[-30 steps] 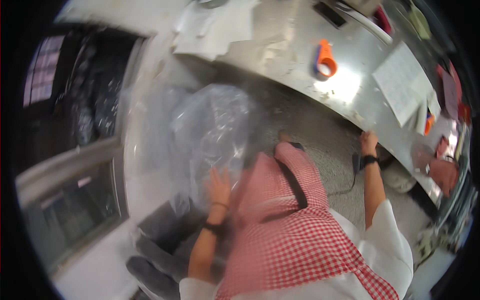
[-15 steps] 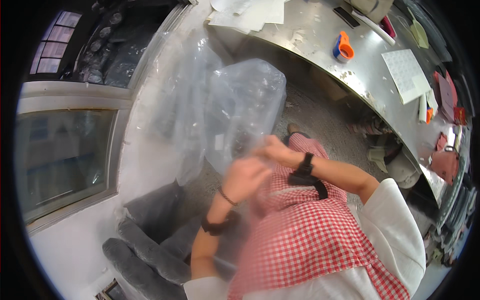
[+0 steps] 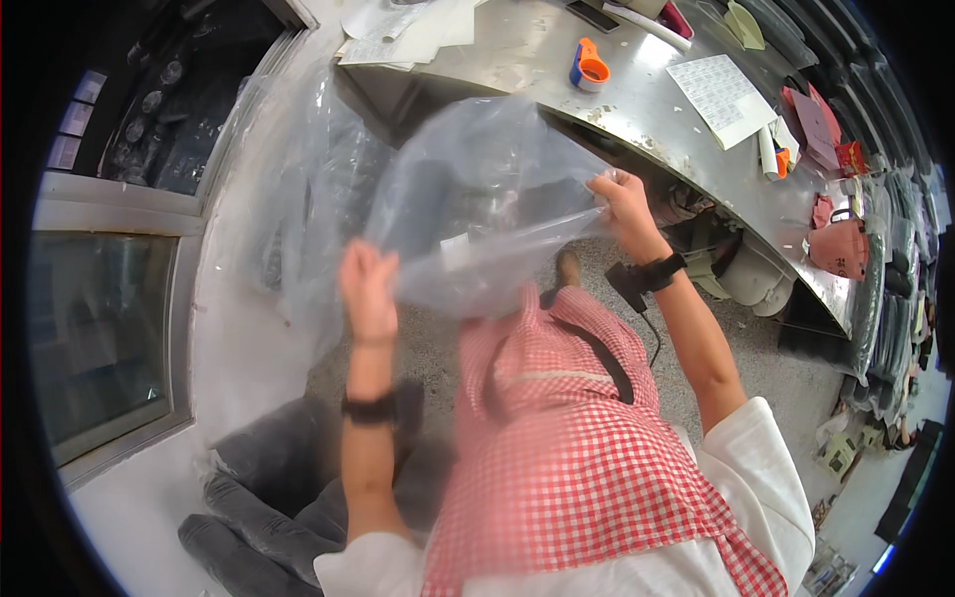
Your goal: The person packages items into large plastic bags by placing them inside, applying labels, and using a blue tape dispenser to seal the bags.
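A large clear plastic bag (image 3: 428,189) is spread wide between my two hands, its mouth stretched apart. My left hand (image 3: 368,289) is closed on the bag's left edge and slightly blurred. With thumb and fingers pinched, my right hand (image 3: 625,204) grips the right edge of the same bag. A small white label (image 3: 455,251) shows on or through the plastic. What lies inside the bag, if anything, I cannot make out. Below the bag is my red-and-white checked apron (image 3: 597,478).
A metal table (image 3: 637,119) curves along the upper right, bearing an orange tape dispenser (image 3: 591,68), papers (image 3: 721,99) and a pink pouch (image 3: 838,247). More clear plastic (image 3: 318,199) hangs by the left wall. Dark wrapped rolls (image 3: 249,507) lie at lower left, beside a window (image 3: 99,328).
My hands, close together before, have moved far apart, the left to the left and the right to the right. The bag's mouth has been pulled open between them.
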Action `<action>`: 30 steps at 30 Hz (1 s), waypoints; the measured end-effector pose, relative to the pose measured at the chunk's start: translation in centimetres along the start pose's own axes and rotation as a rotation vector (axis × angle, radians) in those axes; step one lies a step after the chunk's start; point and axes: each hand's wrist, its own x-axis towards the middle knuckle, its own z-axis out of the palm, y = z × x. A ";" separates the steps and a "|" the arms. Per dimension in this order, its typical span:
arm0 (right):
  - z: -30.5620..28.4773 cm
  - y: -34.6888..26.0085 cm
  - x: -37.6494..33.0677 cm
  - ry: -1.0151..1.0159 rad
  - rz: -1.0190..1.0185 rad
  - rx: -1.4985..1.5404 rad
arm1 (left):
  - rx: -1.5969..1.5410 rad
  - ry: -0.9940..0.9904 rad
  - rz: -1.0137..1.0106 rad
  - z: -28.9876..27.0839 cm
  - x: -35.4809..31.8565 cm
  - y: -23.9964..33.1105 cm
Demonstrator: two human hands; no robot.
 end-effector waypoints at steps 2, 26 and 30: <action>0.5 -2.0 0.3 -0.066 -0.060 0.009 | 0.114 0.004 0.011 1.0 -5.4 -0.7; -8.1 -6.0 7.0 -0.717 -0.074 -0.304 | 1.897 -0.222 0.402 24.1 -0.8 -3.6; -8.5 -7.8 6.0 -0.547 -0.154 -0.758 | 1.674 -0.345 0.005 15.4 0.6 -11.1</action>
